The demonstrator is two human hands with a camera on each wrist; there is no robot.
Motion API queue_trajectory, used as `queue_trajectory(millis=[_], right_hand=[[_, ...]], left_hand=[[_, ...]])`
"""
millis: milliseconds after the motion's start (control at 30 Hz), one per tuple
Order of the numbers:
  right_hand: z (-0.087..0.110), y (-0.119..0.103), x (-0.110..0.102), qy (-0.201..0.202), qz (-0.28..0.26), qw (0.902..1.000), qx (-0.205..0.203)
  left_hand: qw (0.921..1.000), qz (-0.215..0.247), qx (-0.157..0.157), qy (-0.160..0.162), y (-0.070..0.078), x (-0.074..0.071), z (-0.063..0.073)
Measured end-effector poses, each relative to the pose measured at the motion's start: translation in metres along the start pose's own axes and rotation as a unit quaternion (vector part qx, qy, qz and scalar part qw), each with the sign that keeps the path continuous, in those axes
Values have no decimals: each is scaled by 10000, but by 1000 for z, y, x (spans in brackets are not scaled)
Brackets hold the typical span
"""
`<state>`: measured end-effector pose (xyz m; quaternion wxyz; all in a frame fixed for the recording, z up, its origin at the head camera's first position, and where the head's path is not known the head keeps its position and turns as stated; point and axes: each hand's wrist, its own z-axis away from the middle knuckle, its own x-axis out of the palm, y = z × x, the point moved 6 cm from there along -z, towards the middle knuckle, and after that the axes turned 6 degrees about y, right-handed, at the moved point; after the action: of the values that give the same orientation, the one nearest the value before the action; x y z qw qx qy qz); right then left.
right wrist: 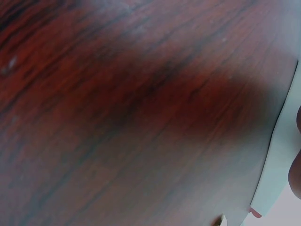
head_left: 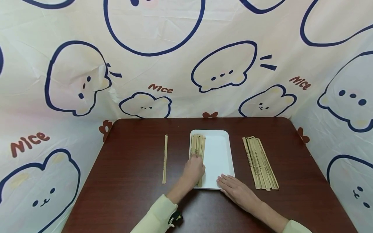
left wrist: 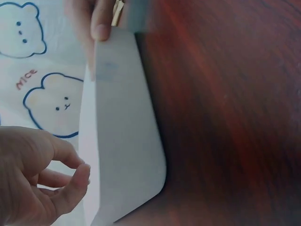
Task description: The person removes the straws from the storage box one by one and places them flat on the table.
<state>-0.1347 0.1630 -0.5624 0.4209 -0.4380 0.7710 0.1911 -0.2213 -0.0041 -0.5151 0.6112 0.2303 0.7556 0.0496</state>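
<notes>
A bundle of slim sticks in printed tan paper sleeves (head_left: 198, 144) lies along the left side of a white tray (head_left: 217, 152). My left hand (head_left: 193, 170) is over that bundle and hides its middle. In the left wrist view its fingers are bent, with thumb and fingertip close together; whether a stick is between them cannot be told. My right hand (head_left: 236, 191) holds the tray's front edge near the right corner, fingers inside the rim and thumb against the outer wall, as the left wrist view shows. In the right wrist view only bits of its fingers (right wrist: 295, 174) show.
A single paper-sleeved stick (head_left: 164, 158) lies on the brown table (head_left: 137, 161) left of the tray. To the right, several more sleeved sticks (head_left: 260, 163) lie side by side. A printed cloth (head_left: 180, 71) hangs behind and along both sides of the table.
</notes>
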Motion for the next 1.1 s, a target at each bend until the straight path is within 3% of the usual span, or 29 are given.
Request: queue_trajectory(millis=[300, 800, 1100], right_hand=[[-1, 0, -1, 94, 32, 9999, -108], [1, 0, 1, 53, 56, 9999, -78], [1, -1, 1, 58, 32, 10000, -75]], left_hand=[[9990, -354, -73, -266, 6, 12, 1], [9978, -376, -296, -461, 1, 23, -2], [9955, -685, -206, -615, 1, 31, -6]])
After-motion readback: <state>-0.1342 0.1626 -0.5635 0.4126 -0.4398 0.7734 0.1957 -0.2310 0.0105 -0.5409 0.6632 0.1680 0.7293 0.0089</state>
